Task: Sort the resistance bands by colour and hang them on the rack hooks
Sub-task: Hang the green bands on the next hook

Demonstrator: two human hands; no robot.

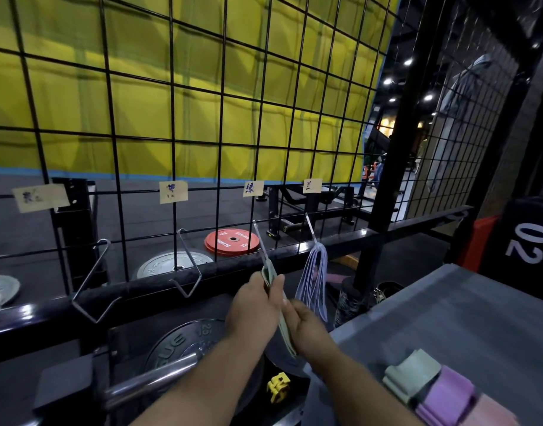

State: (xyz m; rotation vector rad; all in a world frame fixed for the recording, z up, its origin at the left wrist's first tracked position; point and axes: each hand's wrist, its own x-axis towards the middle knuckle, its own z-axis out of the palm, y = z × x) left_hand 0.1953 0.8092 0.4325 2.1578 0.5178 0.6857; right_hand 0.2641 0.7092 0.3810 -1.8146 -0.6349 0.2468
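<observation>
- While I watch through the head camera, the closest things lie to the right of the hands, on a grey table top (467,305): a folded pale green band (413,376), a folded purple band (446,398) touching it, and a pink band (487,410) at the frame's edge.
- Below and left of the hands I see a black weight plate marked 25 (178,342) on a chrome bar (153,379), with a small yellow clip (279,390) beneath the wrists.
- My view shows the right hand (310,330) curled round the lower end of a long pale green rubber loop band (285,329).
- Just above it, the left hand (254,305) pinches the band's upper end between thumb and fingers.
- That upper end meets the tip of a bent wire hook (261,241); I cannot tell whether it is looped over it.
- Right of the hands, a bunch of thin lavender-blue loop bands (314,281) hangs from the next wire hook (310,226).
- Left of the hands, two more wire hooks (188,265) jut from the black wire grid (172,118).
- Above each hook, a handwritten paper label (253,188) is stuck to the grid.
- Beyond the grid lie a red weight plate (232,242) and a grey weight plate (174,263), with a yellow padded wall (141,103) furthest off.
</observation>
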